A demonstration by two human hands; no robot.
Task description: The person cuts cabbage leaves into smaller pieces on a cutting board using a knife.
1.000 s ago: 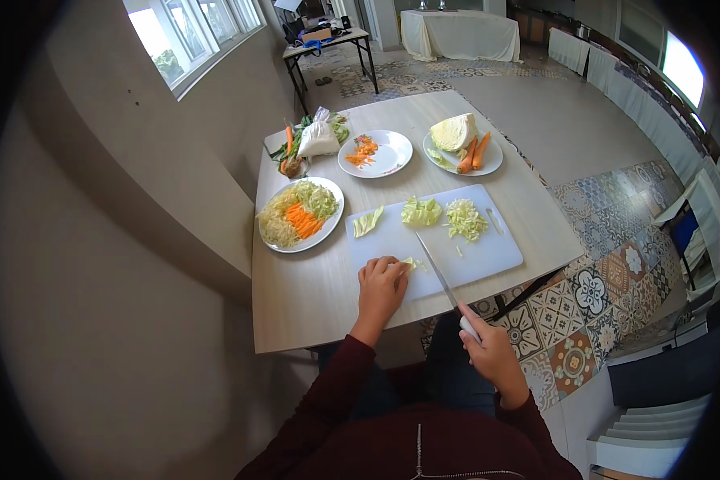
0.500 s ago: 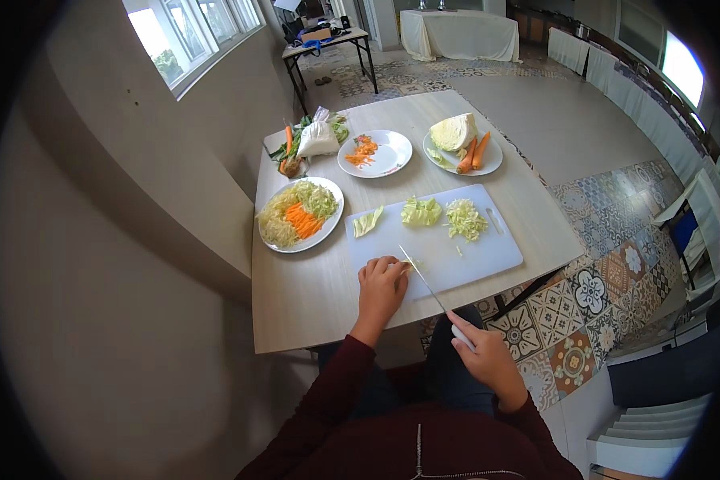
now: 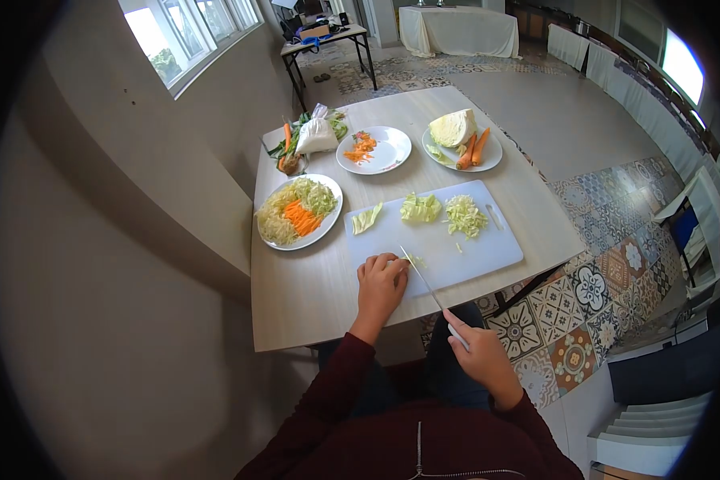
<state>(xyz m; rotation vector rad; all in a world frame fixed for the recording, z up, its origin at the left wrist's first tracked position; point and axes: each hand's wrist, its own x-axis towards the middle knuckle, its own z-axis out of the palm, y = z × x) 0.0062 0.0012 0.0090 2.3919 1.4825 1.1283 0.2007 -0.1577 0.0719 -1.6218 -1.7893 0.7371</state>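
My left hand [image 3: 381, 290] rests on the near-left part of the white cutting board [image 3: 482, 258], its fingers curled over cabbage [image 3: 416, 261] that they mostly hide. A few pale shreds show beside the fingertips. In my right hand [image 3: 483, 354] is a knife [image 3: 422, 277], gripped by its white handle. The blade slants up and left, its tip close to my left fingertips. Farther up the board lie a flat cabbage strip [image 3: 367, 219], a stack of cabbage leaves [image 3: 421, 209] and a heap of shredded cabbage [image 3: 466, 217].
Left of the board stands a plate [image 3: 328, 227] of shredded vegetables. Behind are a plate [image 3: 392, 160] with carrot scraps, a plate [image 3: 494, 158] with a cabbage wedge [image 3: 453, 128] and carrots [image 3: 473, 150], and a bag of white contents [image 3: 318, 137]. A wall [image 3: 192, 200] borders the table's left side.
The knife and my right hand have shifted very slightly left. My left hand keeps its place on the cabbage; the view has tilted a little.
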